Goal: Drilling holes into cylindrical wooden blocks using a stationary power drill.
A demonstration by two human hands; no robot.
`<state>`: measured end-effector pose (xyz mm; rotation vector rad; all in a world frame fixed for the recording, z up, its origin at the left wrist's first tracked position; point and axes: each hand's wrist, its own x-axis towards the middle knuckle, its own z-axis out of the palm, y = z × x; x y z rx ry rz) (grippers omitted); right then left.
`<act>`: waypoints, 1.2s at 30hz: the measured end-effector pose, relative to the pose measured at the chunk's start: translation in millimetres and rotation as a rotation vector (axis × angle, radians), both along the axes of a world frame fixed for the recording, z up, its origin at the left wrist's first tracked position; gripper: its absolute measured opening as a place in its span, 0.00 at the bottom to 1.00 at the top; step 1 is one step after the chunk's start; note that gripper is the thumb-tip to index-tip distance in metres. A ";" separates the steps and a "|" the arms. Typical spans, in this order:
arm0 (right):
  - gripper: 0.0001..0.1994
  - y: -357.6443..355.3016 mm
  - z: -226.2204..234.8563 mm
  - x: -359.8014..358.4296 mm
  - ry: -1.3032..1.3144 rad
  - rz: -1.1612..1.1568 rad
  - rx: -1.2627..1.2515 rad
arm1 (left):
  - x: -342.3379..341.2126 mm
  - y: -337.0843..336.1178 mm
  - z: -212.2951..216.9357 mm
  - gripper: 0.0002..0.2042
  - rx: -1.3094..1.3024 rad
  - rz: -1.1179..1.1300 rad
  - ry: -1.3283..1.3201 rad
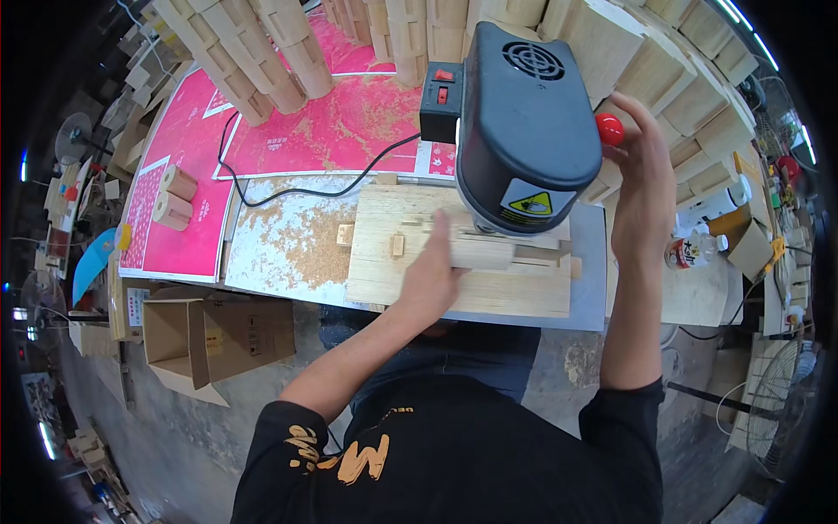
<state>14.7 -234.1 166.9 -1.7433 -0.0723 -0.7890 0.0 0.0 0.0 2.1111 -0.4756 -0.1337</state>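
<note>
My left hand [429, 279] is closed on the left end of a pale wooden block with a rounded side [483, 254], its thumb pointing away from me. The block lies on a flat wooden board [381, 281] fitted with small wooden strips and blocks, under the head of a dark bench drill press [529, 122]. The machine's housing hides the drill bit and the block's far edge. To the right of the housing, my right hand [644, 188] curls its fingers round a red ball knob [610, 129] on the press's handle.
Stacked wooden pieces [611, 48] line the back. Two short wooden pieces [176, 199] stand on the pink sheet [305, 135] at left. Sawdust [297, 236] and a black cable [305, 191] lie beside the board. A plastic bottle [690, 251] is at right; a cardboard box [218, 336] sits lower left.
</note>
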 end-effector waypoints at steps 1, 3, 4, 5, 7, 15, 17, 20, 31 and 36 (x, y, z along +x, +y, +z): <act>0.27 5.2 10.1 4.6 0.067 0.049 0.005 | -0.3 -4.6 1.7 0.49 0.069 -0.022 -0.010; 0.23 9.3 12.7 6.3 0.128 0.097 0.002 | 0.6 -10.0 -0.1 0.49 0.129 -0.045 -0.028; 0.22 8.5 7.6 4.3 0.132 0.067 0.010 | -0.5 -12.1 -5.4 0.49 0.121 -0.048 -0.074; 0.21 5.1 5.0 3.8 0.136 0.037 0.019 | 0.5 -14.8 -9.2 0.49 0.114 -0.051 -0.121; 0.21 -5.4 7.3 -0.9 0.169 0.043 0.024 | -1.4 -10.4 -3.3 0.49 0.133 -0.053 -0.095; 0.19 -11.5 17.1 1.3 0.212 0.174 0.029 | -0.6 -13.9 -1.7 0.50 0.165 -0.045 -0.060; 0.18 -9.4 17.7 -0.3 0.230 0.174 0.052 | -0.2 -16.3 -0.1 0.50 0.173 -0.064 -0.043; 0.13 10.7 11.5 -13.6 0.097 0.079 0.007 | -0.4 -11.0 -4.5 0.50 0.152 -0.068 -0.070; 0.04 16.6 -82.2 -66.8 -0.336 0.049 -0.784 | 10.3 -5.5 8.5 0.52 0.119 -0.108 -0.066; 0.10 24.3 10.7 -24.3 -0.002 0.000 -0.187 | 29.7 -0.3 26.3 0.50 0.312 -0.151 -0.222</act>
